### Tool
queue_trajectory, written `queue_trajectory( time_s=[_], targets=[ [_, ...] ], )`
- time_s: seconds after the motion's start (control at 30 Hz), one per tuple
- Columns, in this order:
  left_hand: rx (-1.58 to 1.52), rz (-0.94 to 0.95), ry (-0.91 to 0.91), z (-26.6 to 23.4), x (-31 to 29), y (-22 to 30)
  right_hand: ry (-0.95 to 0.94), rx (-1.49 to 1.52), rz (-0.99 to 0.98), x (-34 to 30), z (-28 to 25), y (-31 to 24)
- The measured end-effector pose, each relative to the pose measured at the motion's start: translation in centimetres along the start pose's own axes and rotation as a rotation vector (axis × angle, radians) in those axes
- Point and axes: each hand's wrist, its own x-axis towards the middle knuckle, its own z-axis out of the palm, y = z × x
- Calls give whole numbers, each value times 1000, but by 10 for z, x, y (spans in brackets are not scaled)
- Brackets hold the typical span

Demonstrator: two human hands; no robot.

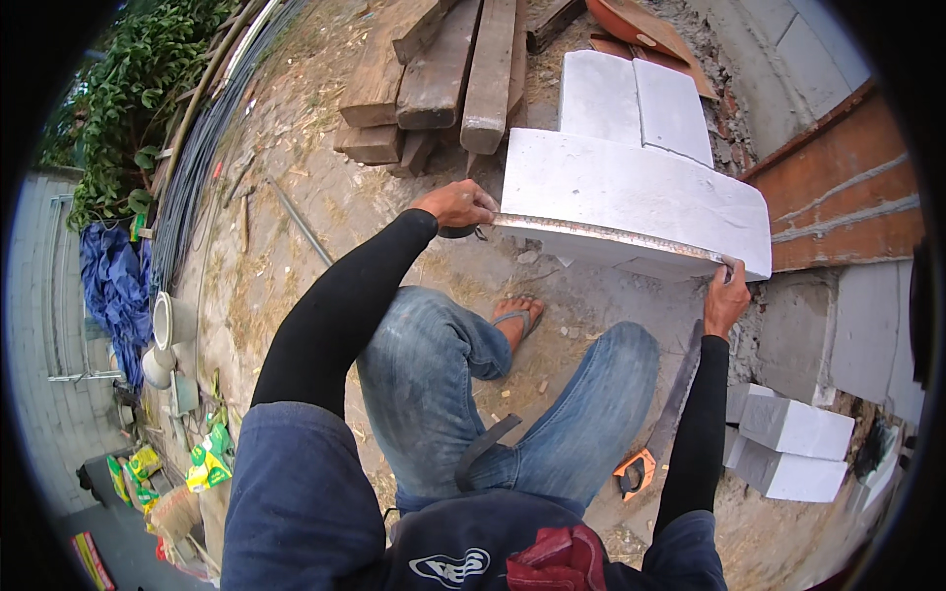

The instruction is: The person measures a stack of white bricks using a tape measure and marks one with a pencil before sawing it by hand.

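The red cloth (559,559) on the dark shirt (517,520) is closest; the left hand (455,204) and right hand (725,300) each grip the tape measure (611,235); it runs along the white block's (631,187) near top edge; if either hand slips, the tape could slide and measure wrong.

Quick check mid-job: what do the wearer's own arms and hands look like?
The left hand and right hand are ungloved. Snug, plain black sleeves reach both wrists, emerging from looser navy short sleeves. No cables or markings show on the black sleeves.
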Motion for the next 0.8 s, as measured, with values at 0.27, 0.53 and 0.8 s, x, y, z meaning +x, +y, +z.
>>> queue_trajectory(
  time_s=[0.27, 0.53, 0.8],
  targets=[
    [23, 34, 21, 8, -3, -4, -19, -30, -25, -8, 2, -1],
    [61, 7, 24, 8, -5, 8, 19, -52, -79, -8, 4, 8],
    [73, 23, 33, 12, -1, 2, 74, -29, -87, -11, 8, 4]
  ],
)
